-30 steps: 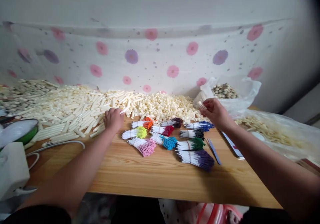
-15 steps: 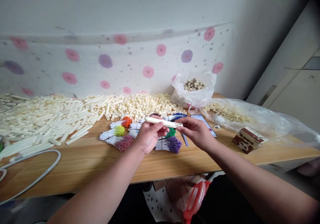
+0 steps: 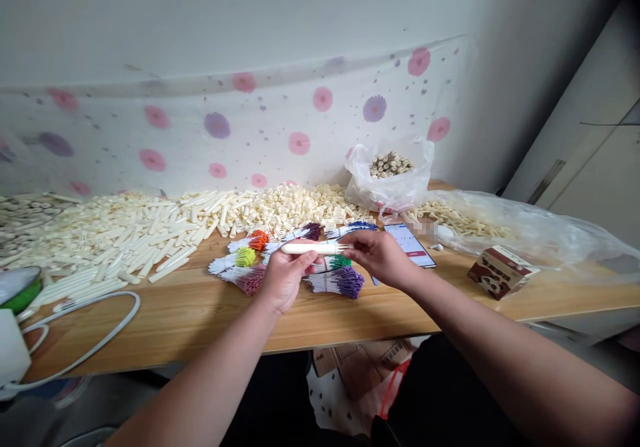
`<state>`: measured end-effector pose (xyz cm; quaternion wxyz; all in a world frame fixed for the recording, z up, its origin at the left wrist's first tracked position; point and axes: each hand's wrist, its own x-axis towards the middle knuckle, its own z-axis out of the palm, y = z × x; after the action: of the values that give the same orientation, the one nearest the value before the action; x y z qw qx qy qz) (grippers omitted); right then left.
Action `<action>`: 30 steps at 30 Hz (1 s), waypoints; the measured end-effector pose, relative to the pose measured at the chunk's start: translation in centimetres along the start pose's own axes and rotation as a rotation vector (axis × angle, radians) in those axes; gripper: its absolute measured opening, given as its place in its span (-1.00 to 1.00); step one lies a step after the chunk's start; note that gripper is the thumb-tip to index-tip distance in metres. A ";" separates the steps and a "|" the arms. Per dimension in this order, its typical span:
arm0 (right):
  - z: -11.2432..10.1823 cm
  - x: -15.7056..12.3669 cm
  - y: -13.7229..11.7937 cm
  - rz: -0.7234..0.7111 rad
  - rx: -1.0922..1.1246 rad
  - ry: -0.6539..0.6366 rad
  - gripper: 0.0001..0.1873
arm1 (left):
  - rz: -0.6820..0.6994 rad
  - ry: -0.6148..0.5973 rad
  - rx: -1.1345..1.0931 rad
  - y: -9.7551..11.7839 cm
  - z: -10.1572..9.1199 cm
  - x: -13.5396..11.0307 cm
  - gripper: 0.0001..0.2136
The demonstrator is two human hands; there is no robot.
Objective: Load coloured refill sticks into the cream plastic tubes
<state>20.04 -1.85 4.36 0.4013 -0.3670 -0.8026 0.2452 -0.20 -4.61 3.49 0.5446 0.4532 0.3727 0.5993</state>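
Observation:
My left hand (image 3: 285, 275) is closed round a white pen barrel (image 3: 303, 249), held nearly level above the table. At the barrel's right end, where thin prongs or slots show, my right hand (image 3: 377, 255) pinches with thumb and fingertips. Whether a small part is between those fingertips is hidden. Below and behind the hands lie banded bundles of thin white sticks with coloured ends, like pen refills: orange (image 3: 259, 240), yellow-green (image 3: 244, 256), pink (image 3: 250, 279), purple (image 3: 345, 282), blue (image 3: 361, 227) and dark red (image 3: 311, 232). A green bundle (image 3: 339, 261) is partly covered by the hands.
A heap of cream pen parts (image 3: 165, 224) spreads along the back and left. A white plastic bag (image 3: 367, 187) of parts stands behind a phone (image 3: 410, 244). To the right are a clear bag (image 3: 530, 224) and a small brown box (image 3: 500, 272). A white cable (image 3: 117, 330) loops at left.
My view has shifted slightly, with more of the table's left side showing. The right fingers have moved a little along the barrel's slotted end; the left hand keeps its hold.

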 end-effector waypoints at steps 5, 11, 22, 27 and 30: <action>0.1 -0.3 -0.7 -0.067 -0.036 -0.123 -0.87 | -0.036 -0.316 0.651 3.1 -2.4 -0.5 -0.77; 1.3 -0.5 -1.8 -0.012 0.676 -0.009 -0.61 | 0.132 -0.557 1.116 3.4 0.3 -2.5 -0.77; 1.7 -0.4 -2.6 -0.101 0.814 0.013 -0.59 | 0.360 -0.502 1.174 2.2 3.0 -3.5 -0.76; 1.9 -0.6 -2.0 -0.063 0.812 -0.003 -0.61 | 0.376 -0.631 1.288 3.3 3.2 -2.9 -0.73; 2.2 -0.7 -2.2 -0.082 0.799 0.008 -0.62 | 0.394 -0.680 1.337 3.9 3.0 -2.2 -0.75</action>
<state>17.65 -3.98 4.29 0.5249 -0.1505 -0.6566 0.5202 1.41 -7.42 7.81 0.1232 0.9025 0.3802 0.1606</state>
